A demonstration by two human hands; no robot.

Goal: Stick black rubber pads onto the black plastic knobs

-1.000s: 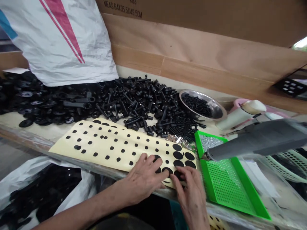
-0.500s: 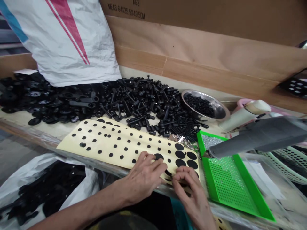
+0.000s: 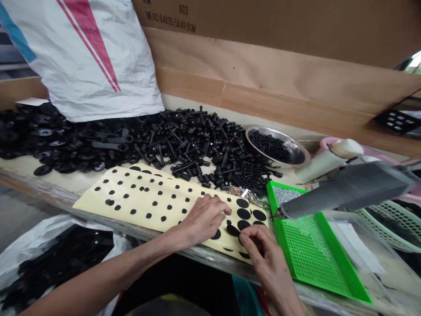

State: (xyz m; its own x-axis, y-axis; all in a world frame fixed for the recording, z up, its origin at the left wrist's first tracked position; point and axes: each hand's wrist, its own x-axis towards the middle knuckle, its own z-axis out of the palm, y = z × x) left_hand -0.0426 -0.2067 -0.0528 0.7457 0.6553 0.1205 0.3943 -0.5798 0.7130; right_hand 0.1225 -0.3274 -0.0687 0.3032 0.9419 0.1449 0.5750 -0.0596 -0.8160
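Backing sheet: a cream backing sheet (image 3: 101, 202) lies flat on the bench (image 3: 19, 164), close to its front edge, carrying small black dots (image 3: 160, 192) and, towards its right end, larger black discs (image 3: 244, 213)

Handling: the sheet looks light, thin and floppy; the dots and discs look thin, soft and probably tacky, so they may curl or cling to the fingers. A disc would best be taken by its edge, with the sheet pinned flat beside it

Left hand (image 3: 204, 219): open, fingers spread and resting on the sheet, fingertips just short of the larger discs; it holds nothing that shows

Right hand (image 3: 265, 254): fingers curled and bunched, tips down among the discs at the sheet's near edge; whether they pinch a disc cannot be told

Behind the sheet: a heap of black plastic bolts (image 3: 187, 140), black round parts (image 3: 42, 131) and a steel bowl (image 3: 272, 130) of black screws (image 3: 269, 147)

Right of the sheet: a green perforated tray (image 3: 305, 250) with small silvery parts (image 3: 286, 195), a grey power tool (image 3: 348, 191) hanging above it

Around: a white woven sack (image 3: 88, 57), a cardboard carton (image 3: 263, 30), a plastic bag (image 3: 66, 259) of black parts, a pale green basket (image 3: 391, 226)
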